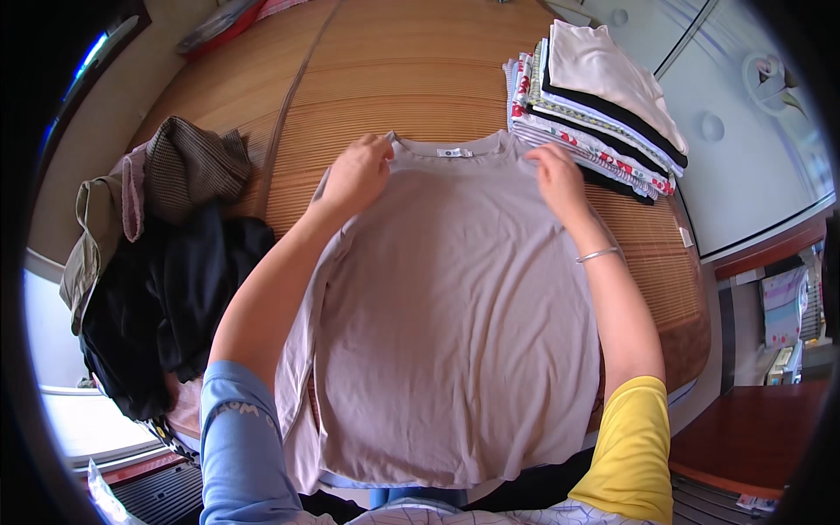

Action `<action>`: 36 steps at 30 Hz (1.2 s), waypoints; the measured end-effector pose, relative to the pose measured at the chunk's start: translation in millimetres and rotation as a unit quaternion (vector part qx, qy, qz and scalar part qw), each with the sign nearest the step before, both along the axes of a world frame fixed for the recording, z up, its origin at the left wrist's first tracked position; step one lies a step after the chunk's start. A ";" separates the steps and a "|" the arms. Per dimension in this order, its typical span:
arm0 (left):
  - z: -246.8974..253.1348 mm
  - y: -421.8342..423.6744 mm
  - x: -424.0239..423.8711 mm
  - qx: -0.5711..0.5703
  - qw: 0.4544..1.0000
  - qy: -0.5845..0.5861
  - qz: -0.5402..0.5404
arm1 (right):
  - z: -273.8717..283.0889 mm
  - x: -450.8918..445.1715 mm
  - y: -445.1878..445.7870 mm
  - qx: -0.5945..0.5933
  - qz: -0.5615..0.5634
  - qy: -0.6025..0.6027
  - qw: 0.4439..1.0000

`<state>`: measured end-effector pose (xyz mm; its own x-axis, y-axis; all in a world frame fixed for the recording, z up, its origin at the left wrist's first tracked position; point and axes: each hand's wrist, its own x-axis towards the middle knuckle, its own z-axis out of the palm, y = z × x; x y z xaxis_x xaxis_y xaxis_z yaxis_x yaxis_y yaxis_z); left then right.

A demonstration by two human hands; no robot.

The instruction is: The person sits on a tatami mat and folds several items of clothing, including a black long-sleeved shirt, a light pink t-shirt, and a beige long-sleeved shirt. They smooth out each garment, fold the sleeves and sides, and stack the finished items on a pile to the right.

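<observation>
A taupe long-sleeved shirt (453, 295) lies spread on a slatted bamboo mat (420, 85), its neckline at the far side and its hem hanging at the near edge. My left hand (364, 169) is at the shirt's left shoulder beside the collar, fingers bent together on the fabric. At the right shoulder, my right hand (556, 174) has thumb and fingertips close together; whether cloth is pinched between them cannot be told. The sleeve on the left hangs along the shirt's side, and the other is mostly hidden by my right arm.
A stack of folded clothes (610, 98) stands at the far right, close to my right hand. Left of the shirt lies a loose heap of black clothing (190, 289) with a brown checked garment (190, 164). Sliding cabinet doors (741, 118) bound the right side.
</observation>
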<state>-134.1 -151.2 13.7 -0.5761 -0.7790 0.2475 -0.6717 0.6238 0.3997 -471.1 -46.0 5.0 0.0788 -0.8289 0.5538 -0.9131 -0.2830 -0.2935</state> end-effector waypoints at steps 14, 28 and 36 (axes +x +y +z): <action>18.0 9.1 50.4 0.099 0.986 0.136 0.003 | -33.3 39.6 -18.8 0.199 -0.077 0.141 0.967; 49.2 325.1 246.5 0.169 0.953 0.040 0.248 | 28.8 275.9 -5.8 0.090 0.186 -0.042 0.978; 47.4 339.9 247.5 0.078 0.950 0.199 0.229 | 10.4 322.0 -16.7 0.144 0.133 0.041 0.980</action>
<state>113.4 188.7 61.1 -0.0535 -0.9704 0.2356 -0.6344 0.2152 0.7424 -149.1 -62.7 15.4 0.3471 -0.8941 0.2829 -0.8423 -0.4299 -0.3252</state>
